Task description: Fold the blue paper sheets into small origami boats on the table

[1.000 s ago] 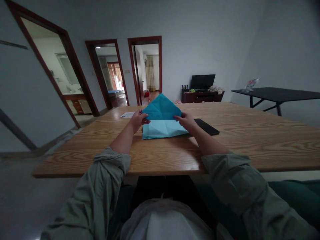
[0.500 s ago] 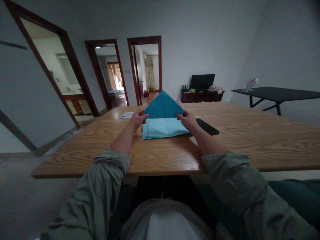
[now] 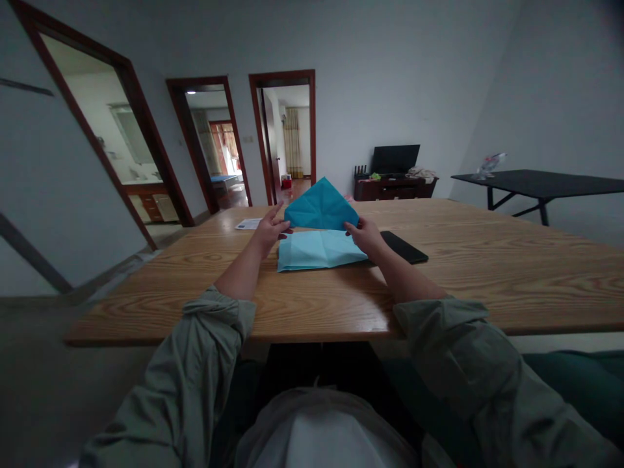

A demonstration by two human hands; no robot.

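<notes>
A sheet of blue paper (image 3: 319, 247) lies on the wooden table (image 3: 341, 286) in front of me. Its far part stands up as a darker teal triangular flap, while the near part lies flat and pale blue. My left hand (image 3: 270, 229) rests at the left end of the fold with fingers spread apart, one pointing up beside the flap. At the right end of the fold, my right hand (image 3: 363, 235) pinches the paper.
A black phone (image 3: 404, 247) lies just right of my right hand. A small white card (image 3: 248, 224) sits at the far left of the table. Behind stand a dark side table (image 3: 541, 184), a TV cabinet (image 3: 394, 187) and three open doorways.
My left hand has let go of the flap's left corner and spread its fingers. The teal flap leans slightly to the right. My right hand keeps its pinch.
</notes>
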